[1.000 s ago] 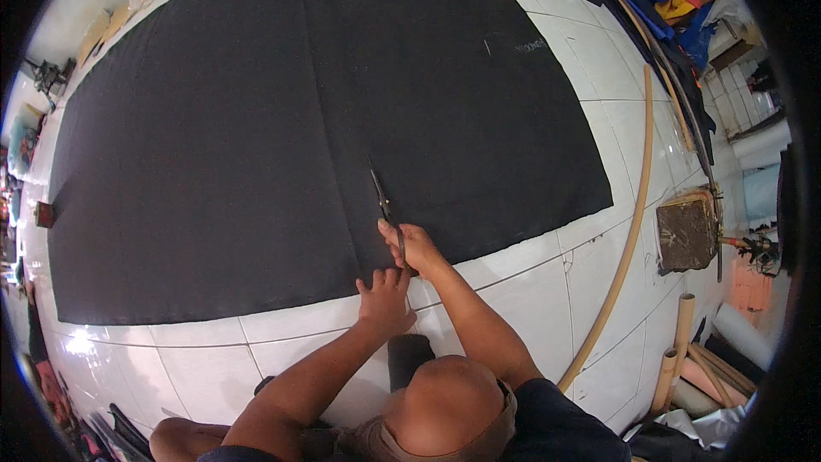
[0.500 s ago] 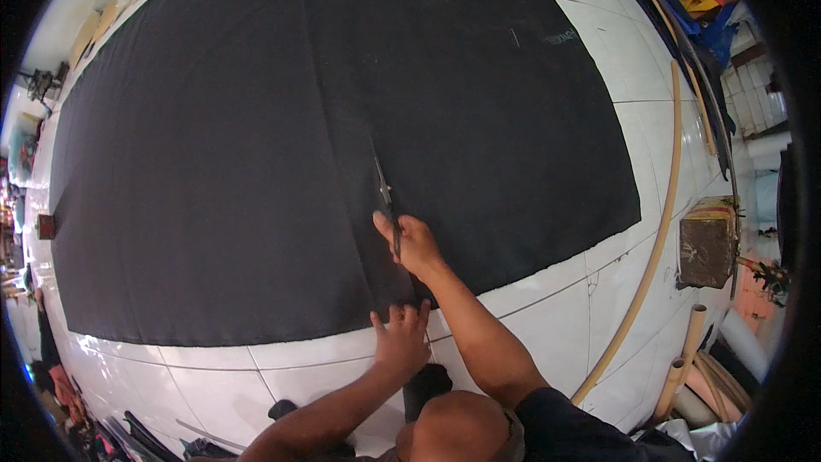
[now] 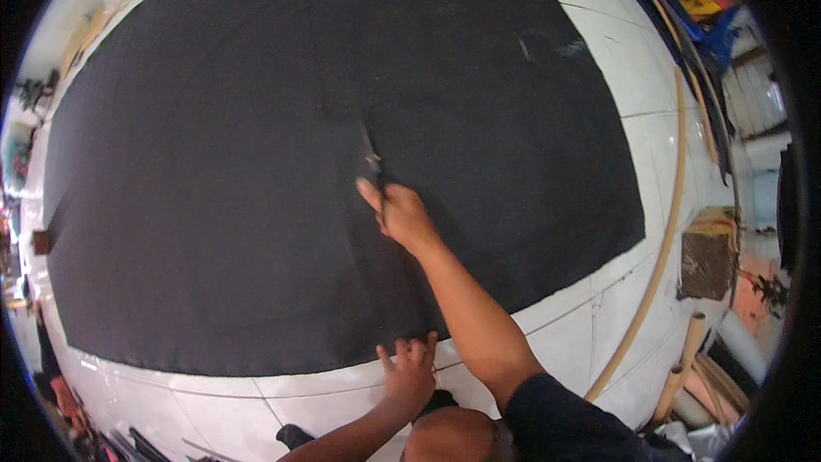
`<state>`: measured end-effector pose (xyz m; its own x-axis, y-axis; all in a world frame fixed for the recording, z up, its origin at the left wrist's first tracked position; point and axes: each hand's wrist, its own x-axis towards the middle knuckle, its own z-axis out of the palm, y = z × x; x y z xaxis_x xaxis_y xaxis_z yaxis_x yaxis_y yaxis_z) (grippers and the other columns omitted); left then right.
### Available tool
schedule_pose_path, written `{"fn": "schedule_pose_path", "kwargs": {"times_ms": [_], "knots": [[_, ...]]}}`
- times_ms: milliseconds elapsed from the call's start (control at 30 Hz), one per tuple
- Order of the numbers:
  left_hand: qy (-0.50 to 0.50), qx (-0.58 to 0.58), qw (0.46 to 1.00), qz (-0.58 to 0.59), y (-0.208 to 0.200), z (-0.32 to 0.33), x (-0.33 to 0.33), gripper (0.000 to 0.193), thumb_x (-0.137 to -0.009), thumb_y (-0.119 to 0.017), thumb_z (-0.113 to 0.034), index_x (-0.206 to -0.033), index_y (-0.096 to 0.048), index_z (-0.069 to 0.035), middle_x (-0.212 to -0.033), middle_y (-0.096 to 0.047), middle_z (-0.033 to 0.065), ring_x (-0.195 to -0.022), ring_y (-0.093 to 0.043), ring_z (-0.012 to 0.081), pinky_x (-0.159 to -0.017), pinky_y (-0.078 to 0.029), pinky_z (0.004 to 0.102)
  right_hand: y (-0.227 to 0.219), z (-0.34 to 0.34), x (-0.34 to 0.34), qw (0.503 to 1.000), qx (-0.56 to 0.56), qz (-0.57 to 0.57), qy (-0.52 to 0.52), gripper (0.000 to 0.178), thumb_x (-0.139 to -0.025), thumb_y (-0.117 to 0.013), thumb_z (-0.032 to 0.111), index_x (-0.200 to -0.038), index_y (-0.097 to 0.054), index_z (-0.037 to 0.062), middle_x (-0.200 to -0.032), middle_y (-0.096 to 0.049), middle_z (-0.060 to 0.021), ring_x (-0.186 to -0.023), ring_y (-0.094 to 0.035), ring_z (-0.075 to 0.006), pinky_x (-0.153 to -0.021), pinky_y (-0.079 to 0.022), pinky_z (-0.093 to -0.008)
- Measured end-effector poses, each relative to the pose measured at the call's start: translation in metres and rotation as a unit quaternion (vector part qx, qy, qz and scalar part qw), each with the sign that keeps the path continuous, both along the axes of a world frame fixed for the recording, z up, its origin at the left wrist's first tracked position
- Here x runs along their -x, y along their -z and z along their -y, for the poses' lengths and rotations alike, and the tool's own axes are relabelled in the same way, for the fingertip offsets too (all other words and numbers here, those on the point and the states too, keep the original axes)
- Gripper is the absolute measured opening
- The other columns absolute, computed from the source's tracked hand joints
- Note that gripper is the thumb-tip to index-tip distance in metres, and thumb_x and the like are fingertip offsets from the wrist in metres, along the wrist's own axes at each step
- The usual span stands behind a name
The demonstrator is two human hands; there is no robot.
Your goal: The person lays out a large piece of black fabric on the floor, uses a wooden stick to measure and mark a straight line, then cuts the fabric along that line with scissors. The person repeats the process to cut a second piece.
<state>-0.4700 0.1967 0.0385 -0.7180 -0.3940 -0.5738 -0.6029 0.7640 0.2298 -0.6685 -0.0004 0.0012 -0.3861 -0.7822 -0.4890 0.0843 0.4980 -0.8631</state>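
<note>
A large sheet of black fabric (image 3: 214, 162) lies spread over the floor. My right hand (image 3: 402, 212) grips a pair of dark scissors (image 3: 372, 156) by the handles, out over the middle of the cloth. Their blades point away from me, along a line in the fabric; motion blur hides how far apart they are. At the near edge of the cloth rests my left hand (image 3: 412, 370), fingers spread, with the fingertips on the fabric's border.
White floor tiles (image 3: 316, 415) surround the cloth. To the right lie a long curved tan strip (image 3: 654, 278) and a brown block (image 3: 708, 261), with cardboard tubes (image 3: 684, 359) nearer me. Coloured cloth scraps (image 3: 701, 0) are heaped at the far right. A small brown block (image 3: 41, 242) sits at the cloth's left edge.
My right hand and the scissors have moved farther from me and slightly left over the fabric. My left hand stays at the near edge, while the view has shifted a little.
</note>
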Motion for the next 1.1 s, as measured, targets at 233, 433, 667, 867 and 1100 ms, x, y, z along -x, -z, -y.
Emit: {"fn": "schedule_pose_path", "kwargs": {"times_ms": [233, 433, 667, 867, 1100], "knots": [[-0.043, -0.102, 0.992, 0.060, 0.025, 0.000, 0.001, 0.089, -0.078, -0.070, -0.042, -0.153, -0.034, -0.011, -0.141, -0.040, 0.0216, -0.140, -0.028, 0.0430, -0.114, -0.014, 0.0705, 0.001, 0.054, 0.037, 0.991, 0.091, -0.093, 0.039, 0.057, -0.093, -0.065, 0.056, -0.098, -0.065, -0.0004, -0.083, -0.060, -0.0129, -0.076, -0.059, -0.0264, -0.072, -0.049, -0.0443], [-0.056, -0.001, 0.997, 0.053, 0.048, -0.002, -0.011, 0.071, -0.080, -0.070, -0.048, -0.137, -0.053, -0.010, -0.141, -0.038, 0.0176, -0.141, -0.030, 0.0408, -0.115, -0.019, 0.0672, -0.050, 0.041, 0.013, 0.986, 0.159, -0.052, -0.018, 0.069, -0.099, -0.056, 0.047, -0.152, -0.040, 0.0069, -0.160, -0.032, -0.0220, -0.147, -0.031, -0.0402, -0.117, -0.029, -0.0562], [-0.032, -0.003, 0.998, 0.049, 0.057, 0.000, -0.026, 0.076, -0.074, -0.077, -0.042, -0.138, -0.051, -0.011, -0.135, -0.040, 0.0180, -0.140, -0.030, 0.0411, -0.114, -0.022, 0.0678, -0.019, 0.056, 0.011, 0.986, 0.149, -0.067, -0.037, 0.070, -0.098, -0.057, 0.046, -0.152, -0.039, 0.0055, -0.155, -0.038, -0.0258, -0.144, -0.035, -0.0430, -0.116, -0.030, -0.0563], [-0.047, -0.024, 0.996, 0.078, 0.025, 0.000, -0.001, 0.083, -0.072, -0.078, -0.041, -0.143, -0.046, -0.011, -0.134, -0.040, 0.0192, -0.139, -0.030, 0.0422, -0.114, -0.022, 0.0669, -0.021, 0.050, 0.022, 0.994, 0.102, -0.030, -0.016, 0.056, -0.095, -0.063, 0.050, -0.122, -0.056, 0.0022, -0.113, -0.055, -0.0198, -0.104, -0.053, -0.0342, -0.089, -0.043, -0.0501], [-0.037, -0.082, 0.993, 0.072, 0.021, -0.001, 0.000, 0.094, -0.079, -0.067, -0.050, -0.157, -0.030, -0.013, -0.140, -0.044, 0.0222, -0.136, -0.035, 0.0448, -0.113, -0.013, 0.0724, 0.012, 0.072, 0.029, 0.998, 0.032, 0.049, -0.016, 0.055, -0.092, -0.067, 0.054, -0.092, -0.066, -0.0010, -0.072, -0.065, -0.0121, -0.062, -0.065, -0.0228, -0.060, -0.052, -0.0414]]}}
